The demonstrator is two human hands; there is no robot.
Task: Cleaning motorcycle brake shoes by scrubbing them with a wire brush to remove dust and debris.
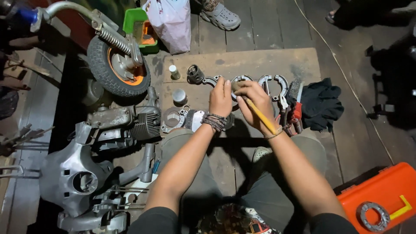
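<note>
My left fingers [223, 85] pinch the rim of a small curved metal part [241, 79] and steady it, while my right fingers [247, 90] are clenched round a yellow-handled tool [261, 116] whose working end I press against the same part; the tip is hidden behind the fingers, so I cannot tell what kind of tool it is. My left hand [220, 100] and right hand [256, 103] meet over the cardboard sheet [260, 60] spread on the floor [268, 26], near the middle of it, just in front of my knees. I judge the sheet is there to keep small parts together and off the planks.

Along the sheet's far side lie a row of curved metal shoes [274, 82] and a ring-shaped fitting [195, 74], laid out side by side. A small metal cup [179, 96] stands toward the left edge. Red-handled pliers [295, 116] rest by the right edge, against a black rag [321, 104]. Left of the sheet sit a small engine [130, 123], an orange-rimmed wheel [118, 67] and a grey body shell [71, 169]. An orange case [385, 195] sits at my right side.
</note>
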